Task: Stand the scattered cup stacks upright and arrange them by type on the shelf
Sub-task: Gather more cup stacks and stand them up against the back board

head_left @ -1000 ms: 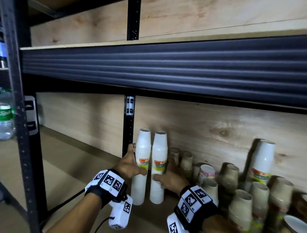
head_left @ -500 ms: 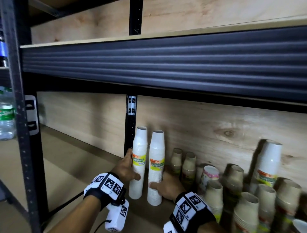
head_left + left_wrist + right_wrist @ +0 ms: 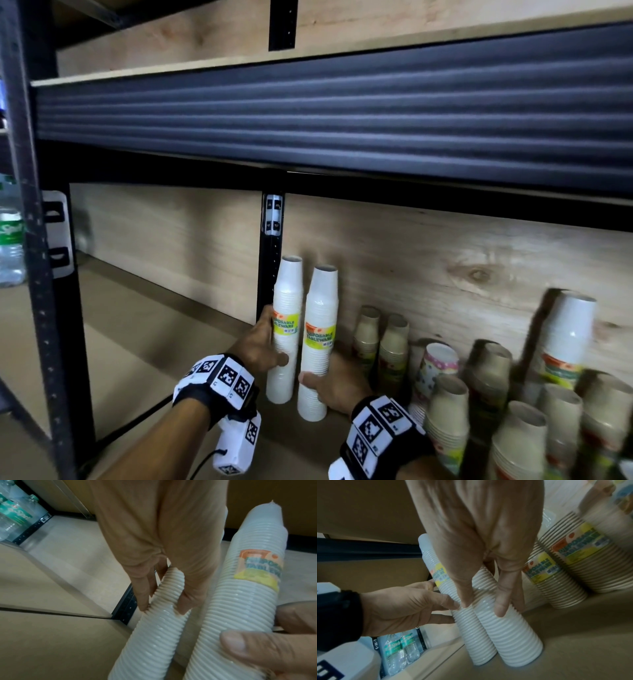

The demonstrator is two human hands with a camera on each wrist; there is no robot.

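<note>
Two tall white cup stacks with yellow labels stand upright side by side on the shelf board, by the black post. My left hand (image 3: 274, 342) grips the left white stack (image 3: 287, 308) at mid-height, thumb in front, fingers behind. My right hand (image 3: 322, 387) grips the right white stack (image 3: 321, 315) lower down. In the left wrist view my left hand's fingers (image 3: 142, 595) curl round the ribbed left white stack (image 3: 154, 628), with the right white stack (image 3: 248, 601) beside it. The right wrist view has my fingers (image 3: 501, 601) round the right white stack (image 3: 510, 635).
Several brown paper cup stacks (image 3: 394, 346) crowd the shelf to the right, with a patterned stack (image 3: 436, 366) and another white stack (image 3: 565, 339) leaning on the back panel. The upper shelf beam (image 3: 342, 113) hangs low overhead. Water bottles (image 3: 12, 240) stand past the left upright.
Both hands have shifted the two white stacks slightly left, widening the gap to the brown stacks, and my hands sit lower on them.
</note>
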